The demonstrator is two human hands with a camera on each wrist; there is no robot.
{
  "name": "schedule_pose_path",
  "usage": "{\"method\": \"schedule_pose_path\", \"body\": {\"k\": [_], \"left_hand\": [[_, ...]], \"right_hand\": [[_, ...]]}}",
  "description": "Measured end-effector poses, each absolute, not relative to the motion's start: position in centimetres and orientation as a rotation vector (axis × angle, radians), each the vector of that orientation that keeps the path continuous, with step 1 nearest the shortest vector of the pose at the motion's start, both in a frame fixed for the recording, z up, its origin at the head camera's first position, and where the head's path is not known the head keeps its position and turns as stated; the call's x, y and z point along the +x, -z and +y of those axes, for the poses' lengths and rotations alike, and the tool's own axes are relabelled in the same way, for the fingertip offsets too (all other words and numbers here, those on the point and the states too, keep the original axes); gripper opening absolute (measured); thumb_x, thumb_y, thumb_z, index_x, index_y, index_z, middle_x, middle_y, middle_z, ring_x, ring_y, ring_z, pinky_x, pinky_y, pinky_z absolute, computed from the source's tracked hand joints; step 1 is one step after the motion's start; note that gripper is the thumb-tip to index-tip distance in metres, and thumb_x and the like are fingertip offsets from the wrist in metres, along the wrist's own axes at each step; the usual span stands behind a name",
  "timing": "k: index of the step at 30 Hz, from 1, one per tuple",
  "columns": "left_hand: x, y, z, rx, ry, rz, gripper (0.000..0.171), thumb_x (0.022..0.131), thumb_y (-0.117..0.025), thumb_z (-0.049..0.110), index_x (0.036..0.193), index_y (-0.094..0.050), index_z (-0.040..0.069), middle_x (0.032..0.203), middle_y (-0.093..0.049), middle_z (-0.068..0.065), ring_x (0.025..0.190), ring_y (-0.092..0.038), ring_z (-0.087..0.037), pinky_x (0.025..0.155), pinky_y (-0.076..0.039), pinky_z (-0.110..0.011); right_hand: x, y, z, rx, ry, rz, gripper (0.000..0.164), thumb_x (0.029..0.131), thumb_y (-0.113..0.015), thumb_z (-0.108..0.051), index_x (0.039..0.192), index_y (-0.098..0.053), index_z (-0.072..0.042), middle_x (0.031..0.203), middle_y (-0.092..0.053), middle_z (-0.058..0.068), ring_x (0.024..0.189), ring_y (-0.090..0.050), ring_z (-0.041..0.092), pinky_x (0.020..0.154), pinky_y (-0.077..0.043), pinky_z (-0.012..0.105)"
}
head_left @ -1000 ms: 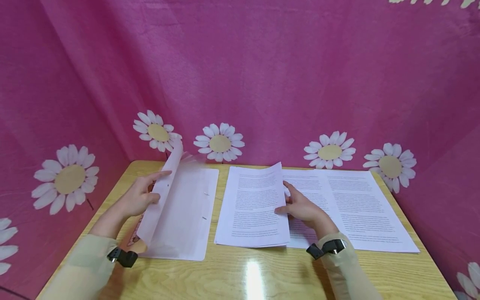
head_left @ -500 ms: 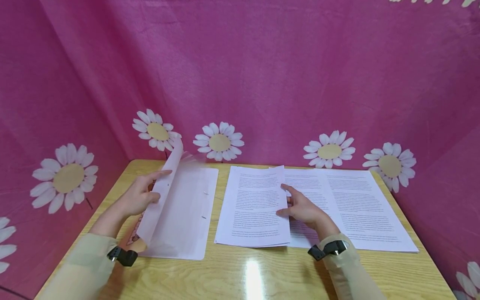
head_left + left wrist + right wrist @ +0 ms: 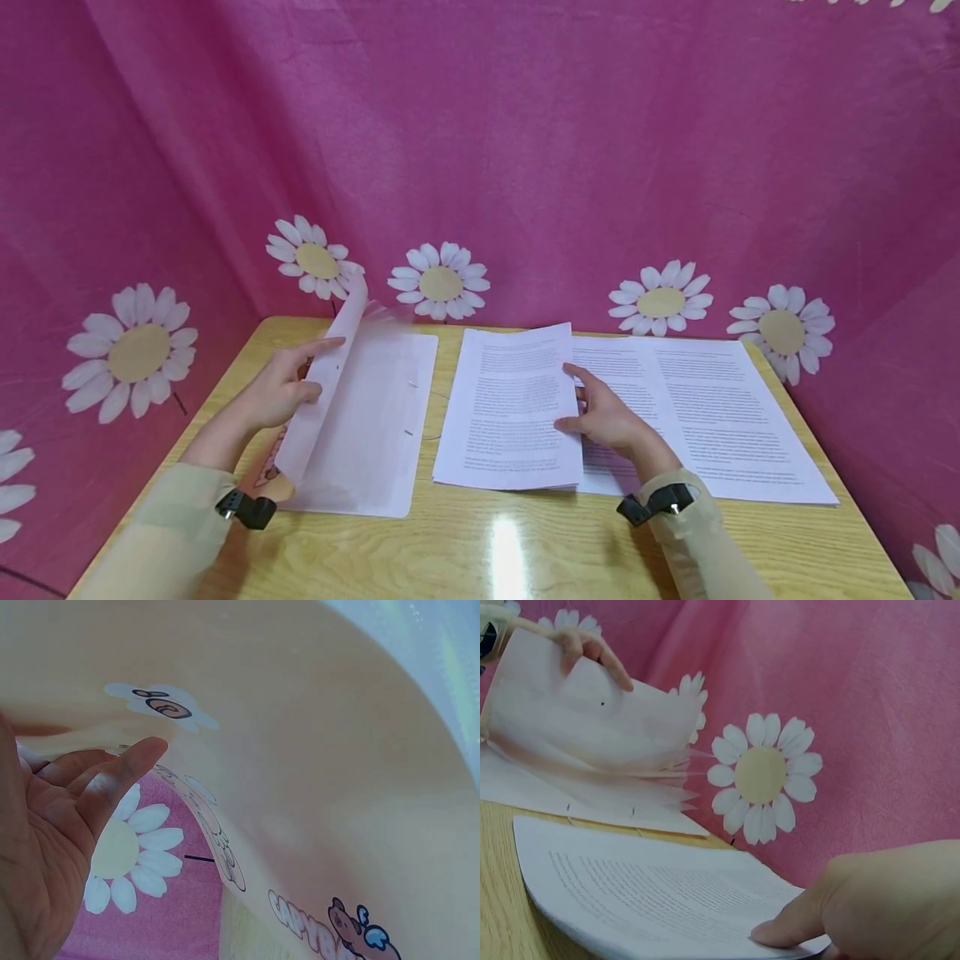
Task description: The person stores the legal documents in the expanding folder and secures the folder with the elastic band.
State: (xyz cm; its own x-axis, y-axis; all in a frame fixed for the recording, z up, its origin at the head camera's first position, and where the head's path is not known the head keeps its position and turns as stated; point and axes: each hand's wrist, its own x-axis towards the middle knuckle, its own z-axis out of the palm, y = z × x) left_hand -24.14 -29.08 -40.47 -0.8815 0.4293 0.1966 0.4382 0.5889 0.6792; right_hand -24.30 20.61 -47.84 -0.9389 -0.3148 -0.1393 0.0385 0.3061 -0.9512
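My left hand (image 3: pixel 281 390) holds up the front cover of a folder (image 3: pixel 420 417) by its edge. Pale inside, the cover has a tan outer face with cartoon animals, seen in the left wrist view. Clear plastic leaves (image 3: pixel 679 784) stand inside the folder, and two small metal prongs (image 3: pixel 408 432) show near its right side. To the right, my right hand (image 3: pixel 607 417) grips a stack of printed sheets (image 3: pixel 510 417) at its right edge, thumb (image 3: pixel 787 926) on top. That edge is bent up slightly; the fingers beneath are mostly hidden.
More printed sheets (image 3: pixel 738 425) lie at the right, partly overlapped by the gripped stack. All of it rests on a wooden table (image 3: pixel 450 550). A pink curtain (image 3: pixel 510 167) with daisies encloses the back and sides.
The right edge of the gripped sheets has shifted slightly to the right, along with my right hand. My left hand keeps the folder cover in the same place.
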Motion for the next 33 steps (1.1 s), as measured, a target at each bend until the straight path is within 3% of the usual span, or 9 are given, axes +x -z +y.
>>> {"method": "schedule_pose_path", "body": {"k": [2,4,8,12,16,21,24,26,33], "left_hand": [[-24.2,40.5,-29.1,-0.759,1.203,-2.790,0.074,0.081,-0.055,-0.013,0.155,-0.048,-0.005,0.161,-0.040,-0.026,0.113,-0.050,-0.039,0.070,-0.051,-0.038],[-24.2,40.5,-29.1,-0.754,1.210,-2.790,0.074,0.081,-0.055,-0.013,0.155,-0.047,-0.005,0.159,-0.043,-0.027,0.094,-0.052,-0.039,0.062,-0.048,-0.034],[-24.4,40.5,-29.0,-0.755,1.197,-2.788,0.074,0.082,-0.056,-0.013,0.155,-0.047,-0.005,0.156,-0.045,-0.026,0.079,-0.047,-0.036,0.060,-0.047,-0.034],[-24.6,40.6,-28.9,-0.767,1.179,-2.786,0.074,0.082,-0.056,-0.012,0.155,-0.048,-0.004,0.158,-0.045,-0.025,0.092,-0.051,-0.033,0.067,-0.050,-0.036],[-24.5,40.7,-29.0,-0.777,1.180,-2.776,0.074,0.082,-0.056,-0.012,0.155,-0.048,-0.005,0.160,-0.043,-0.026,0.106,-0.052,-0.036,0.072,-0.050,-0.038],[-24.4,40.8,-29.1,-0.773,1.201,-2.777,0.074,0.081,-0.056,-0.013,0.155,-0.048,-0.005,0.163,-0.039,-0.026,0.120,-0.048,-0.040,0.077,-0.051,-0.041],[-24.3,40.8,-29.0,-0.776,1.218,-2.783,0.075,0.081,-0.055,-0.014,0.155,-0.047,-0.005,0.164,-0.036,-0.026,0.124,-0.047,-0.039,0.083,-0.050,-0.047],[-24.3,40.8,-29.0,-0.778,1.218,-2.787,0.075,0.081,-0.055,-0.014,0.155,-0.047,-0.005,0.165,-0.036,-0.025,0.127,-0.047,-0.038,0.090,-0.050,-0.051],[-24.3,40.7,-28.9,-0.772,1.213,-2.780,0.076,0.079,-0.055,-0.014,0.154,-0.049,-0.005,0.162,-0.041,-0.024,0.122,-0.048,-0.038,0.083,-0.047,-0.049]], "right_hand": [[-24.2,47.5,20.6,-0.278,1.683,2.295,0.100,0.087,-0.076,0.010,0.168,-0.019,-0.006,0.129,-0.065,0.024,0.104,-0.067,0.028,0.084,-0.055,0.031],[-24.1,47.1,20.6,-0.296,1.689,2.323,0.100,0.086,-0.077,0.009,0.168,-0.021,-0.008,0.126,-0.064,0.023,0.099,-0.066,0.026,0.081,-0.054,0.030],[-24.0,46.2,20.5,-0.338,1.728,2.332,0.101,0.086,-0.077,0.009,0.168,-0.020,-0.009,0.126,-0.063,0.023,0.092,-0.065,0.022,0.076,-0.054,0.028],[-23.9,45.1,20.5,-0.374,1.745,2.353,0.102,0.087,-0.077,0.009,0.169,-0.019,-0.010,0.112,-0.062,0.018,0.070,-0.055,0.014,0.063,-0.049,0.025],[-23.8,43.9,20.2,-0.409,1.744,2.390,0.101,0.087,-0.079,0.006,0.169,-0.021,-0.011,0.093,-0.049,0.009,0.059,-0.037,0.010,0.055,-0.040,0.024],[-23.5,42.2,19.5,-0.469,1.840,2.292,0.101,0.088,-0.078,0.008,0.169,-0.020,-0.010,0.119,-0.063,0.021,0.062,-0.042,0.011,0.058,-0.042,0.024],[-23.3,41.3,18.8,-0.503,1.895,2.224,0.100,0.088,-0.077,0.009,0.169,-0.020,-0.011,0.136,-0.061,0.025,0.067,-0.046,0.012,0.061,-0.044,0.023],[-23.1,40.8,18.2,-0.523,1.916,2.194,0.100,0.089,-0.077,0.009,0.169,-0.021,-0.011,0.139,-0.060,0.024,0.067,-0.047,0.011,0.061,-0.043,0.022],[-23.4,40.0,15.5,-0.559,1.986,2.061,0.100,0.088,-0.075,0.012,0.168,-0.019,-0.010,0.144,-0.058,0.023,0.082,-0.065,0.014,0.072,-0.054,0.024]]}}
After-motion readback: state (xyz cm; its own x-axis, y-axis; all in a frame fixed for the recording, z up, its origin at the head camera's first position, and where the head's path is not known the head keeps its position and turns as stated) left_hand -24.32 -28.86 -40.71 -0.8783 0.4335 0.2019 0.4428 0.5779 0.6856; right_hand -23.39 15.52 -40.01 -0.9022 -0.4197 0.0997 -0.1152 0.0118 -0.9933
